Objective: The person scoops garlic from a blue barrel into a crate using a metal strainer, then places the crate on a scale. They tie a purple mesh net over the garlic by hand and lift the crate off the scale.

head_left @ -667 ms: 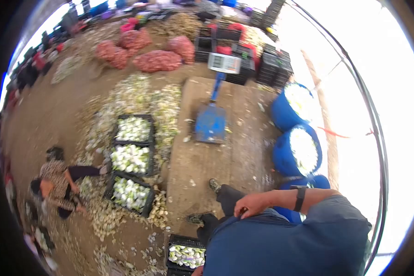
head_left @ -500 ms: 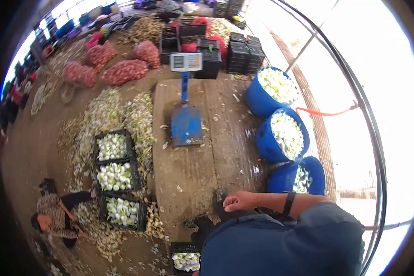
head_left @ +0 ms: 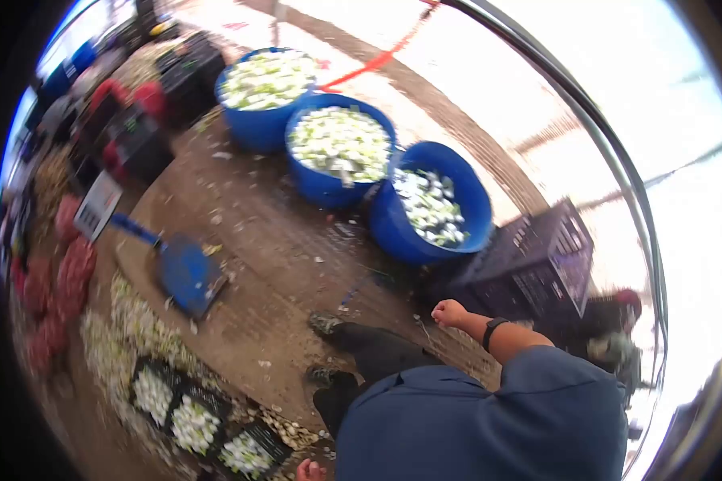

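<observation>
My right hand point(head_left: 450, 313), with a dark band on its wrist, hangs in front of me with its fingers curled in and nothing visible in them. It is nearest to the dark plastic crates point(head_left: 529, 260) and a blue tub point(head_left: 389, 220) part-filled with white and green bulb vegetables. Only the fingers of my left hand point(head_left: 311, 470) show at the bottom edge, a little apart and holding nothing I can see. Close by are black crates of white bulbs, among them one crate point(head_left: 249, 454) near that hand.
Two fuller blue tubs point(head_left: 329, 184) point(head_left: 257, 124) stand in line beyond. A blue platform scale point(head_left: 191, 276) is on the wooden boards point(head_left: 273, 280). Red net sacks point(head_left: 76, 268) and stacked black crates point(head_left: 191, 80) lie left. A black cable point(head_left: 618, 144) arches at right.
My view has swung to the right, so the tubs and scale sit further left and the dark crates have appeared. My left fingers have come into view. The right hand stays curled.
</observation>
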Action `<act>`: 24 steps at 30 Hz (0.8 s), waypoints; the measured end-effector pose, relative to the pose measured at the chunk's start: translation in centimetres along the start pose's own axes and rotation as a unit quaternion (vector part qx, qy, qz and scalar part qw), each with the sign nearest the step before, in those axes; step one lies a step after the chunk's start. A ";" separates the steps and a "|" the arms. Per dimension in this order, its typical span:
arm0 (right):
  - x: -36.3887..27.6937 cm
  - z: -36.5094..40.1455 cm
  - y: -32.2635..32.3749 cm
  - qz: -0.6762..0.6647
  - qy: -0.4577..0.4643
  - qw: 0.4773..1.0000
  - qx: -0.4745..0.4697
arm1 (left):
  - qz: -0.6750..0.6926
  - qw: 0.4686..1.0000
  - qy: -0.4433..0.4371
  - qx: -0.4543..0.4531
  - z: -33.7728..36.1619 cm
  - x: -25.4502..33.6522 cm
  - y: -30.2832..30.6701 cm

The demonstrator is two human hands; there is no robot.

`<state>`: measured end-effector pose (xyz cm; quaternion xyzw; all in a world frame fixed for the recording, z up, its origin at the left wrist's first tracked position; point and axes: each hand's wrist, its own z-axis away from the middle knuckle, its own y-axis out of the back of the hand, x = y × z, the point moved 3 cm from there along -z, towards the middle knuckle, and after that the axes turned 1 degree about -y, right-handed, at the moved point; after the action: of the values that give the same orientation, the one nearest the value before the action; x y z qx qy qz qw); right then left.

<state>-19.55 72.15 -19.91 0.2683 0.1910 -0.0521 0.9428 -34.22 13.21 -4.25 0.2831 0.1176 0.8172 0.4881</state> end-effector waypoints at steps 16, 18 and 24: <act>19.3 15.5 21.9 -0.774 -0.072 0.477 0.411 | -0.106 0.962 -0.246 -0.057 -8.7 11.4 -3.6; 21.6 12.3 25.4 -0.811 -0.039 0.449 0.373 | -0.136 0.967 -0.184 -0.110 -9.0 12.4 -5.8; 26.2 9.0 27.9 -0.868 -0.011 0.415 0.271 | -0.024 0.987 -0.143 -0.067 -10.1 18.8 -10.5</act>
<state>13.21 91.26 -9.49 0.2007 0.2877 -0.8951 0.2753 -39.22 35.47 -10.87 0.3609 -0.0014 0.7622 0.5373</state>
